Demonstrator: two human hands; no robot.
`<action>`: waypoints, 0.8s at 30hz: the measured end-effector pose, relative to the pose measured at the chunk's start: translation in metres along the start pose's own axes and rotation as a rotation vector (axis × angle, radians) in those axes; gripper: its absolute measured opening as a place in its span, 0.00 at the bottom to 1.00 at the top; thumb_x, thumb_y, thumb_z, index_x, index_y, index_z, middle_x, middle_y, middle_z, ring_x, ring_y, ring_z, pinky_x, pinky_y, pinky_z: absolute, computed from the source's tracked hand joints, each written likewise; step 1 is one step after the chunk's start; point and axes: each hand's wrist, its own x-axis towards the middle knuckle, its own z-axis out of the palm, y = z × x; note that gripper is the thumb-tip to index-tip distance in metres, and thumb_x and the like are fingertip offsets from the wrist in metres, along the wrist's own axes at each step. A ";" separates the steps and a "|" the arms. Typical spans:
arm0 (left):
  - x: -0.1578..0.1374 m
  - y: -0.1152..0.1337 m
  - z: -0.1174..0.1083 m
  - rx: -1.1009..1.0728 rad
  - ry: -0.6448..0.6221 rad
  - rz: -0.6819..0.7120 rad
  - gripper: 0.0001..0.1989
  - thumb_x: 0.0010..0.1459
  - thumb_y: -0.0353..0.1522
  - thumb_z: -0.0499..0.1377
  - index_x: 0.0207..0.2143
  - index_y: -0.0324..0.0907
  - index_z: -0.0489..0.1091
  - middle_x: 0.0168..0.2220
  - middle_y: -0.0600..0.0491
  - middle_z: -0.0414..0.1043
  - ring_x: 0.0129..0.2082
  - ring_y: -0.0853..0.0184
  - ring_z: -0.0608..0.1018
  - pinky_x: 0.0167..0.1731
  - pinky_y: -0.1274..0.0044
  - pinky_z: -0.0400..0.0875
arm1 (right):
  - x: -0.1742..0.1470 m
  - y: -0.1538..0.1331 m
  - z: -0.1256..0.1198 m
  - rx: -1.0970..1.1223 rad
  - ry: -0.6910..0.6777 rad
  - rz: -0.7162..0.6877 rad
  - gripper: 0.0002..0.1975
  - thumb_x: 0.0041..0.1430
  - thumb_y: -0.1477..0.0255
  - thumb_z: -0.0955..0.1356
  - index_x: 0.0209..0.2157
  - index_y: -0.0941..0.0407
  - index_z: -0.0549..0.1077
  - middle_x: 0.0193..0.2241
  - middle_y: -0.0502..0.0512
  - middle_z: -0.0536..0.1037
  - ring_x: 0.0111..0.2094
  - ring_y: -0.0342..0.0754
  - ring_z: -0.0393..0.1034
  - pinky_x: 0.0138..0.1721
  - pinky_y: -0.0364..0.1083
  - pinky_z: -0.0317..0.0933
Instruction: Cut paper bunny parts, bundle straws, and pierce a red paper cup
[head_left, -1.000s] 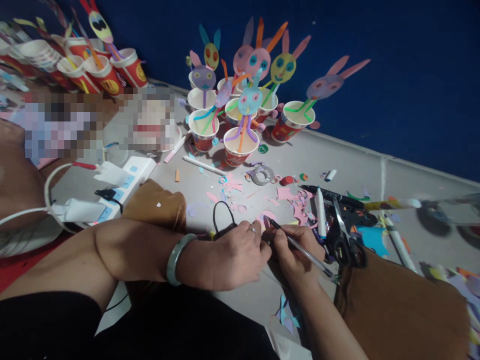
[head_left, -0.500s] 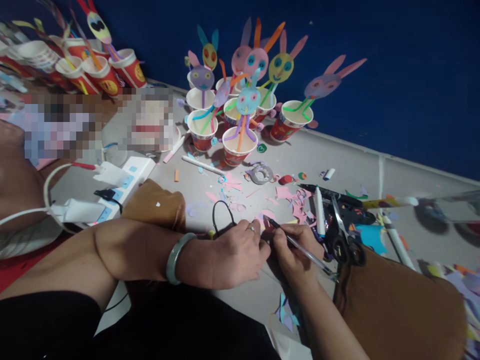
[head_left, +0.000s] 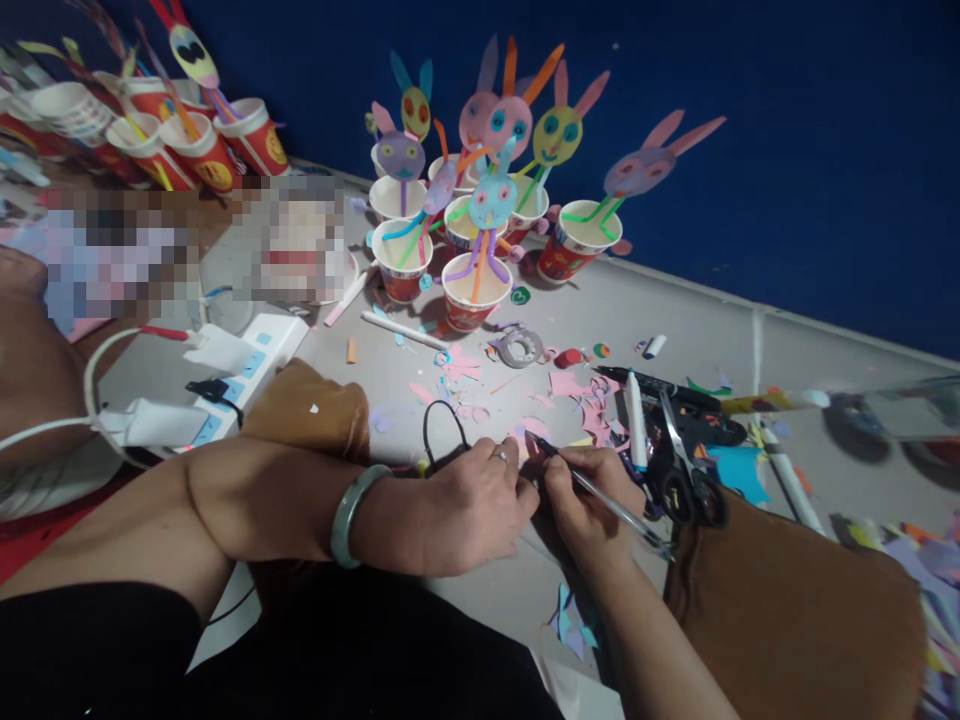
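My right hand (head_left: 600, 505) is closed around a pen (head_left: 619, 512) with a clear barrel and dark tip, slanted down to the left. At the pen's tip lies a small pink paper piece (head_left: 534, 430), partly covered by my hands. My left hand (head_left: 472, 515), with a ring and a pale green bangle (head_left: 352, 515) on the wrist, rests palm down beside it. Its fingers are curled under; what they hold is hidden. A thin black cord loop (head_left: 429, 430) stands just beyond my left hand. Scissors (head_left: 682, 450) lie right of my right hand.
Paper cups (head_left: 476, 290) with paper rabbit heads on coloured stems stand at the back; more cups (head_left: 196, 150) are far left. A tape roll (head_left: 520, 346), markers (head_left: 637, 420) and paper scraps litter the table. A power strip (head_left: 259, 350) and another person's arm (head_left: 34, 380) are left.
The whole view has shifted very slightly. Both hands and the pen keep nearly the same pose, with the pen tip still at the pink paper.
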 end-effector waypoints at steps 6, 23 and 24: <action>0.001 0.000 0.000 -0.020 -0.005 -0.003 0.32 0.61 0.53 0.57 0.50 0.31 0.68 0.52 0.29 0.74 0.59 0.46 0.73 0.52 0.63 0.64 | -0.003 0.008 0.000 0.035 0.094 0.113 0.09 0.60 0.63 0.67 0.32 0.54 0.72 0.26 0.52 0.79 0.27 0.48 0.75 0.30 0.46 0.68; 0.000 0.001 0.003 -0.031 0.032 -0.003 0.33 0.59 0.54 0.58 0.49 0.31 0.69 0.51 0.30 0.75 0.56 0.46 0.74 0.51 0.63 0.64 | -0.001 0.012 -0.005 0.038 0.071 0.109 0.07 0.57 0.65 0.68 0.29 0.53 0.71 0.22 0.49 0.77 0.23 0.46 0.72 0.27 0.45 0.66; 0.000 0.001 0.004 -0.029 0.030 -0.005 0.33 0.59 0.54 0.58 0.50 0.31 0.68 0.52 0.30 0.75 0.57 0.46 0.74 0.52 0.63 0.64 | -0.001 0.012 -0.005 0.036 0.064 0.109 0.07 0.57 0.65 0.68 0.28 0.53 0.71 0.22 0.49 0.77 0.23 0.47 0.72 0.27 0.45 0.66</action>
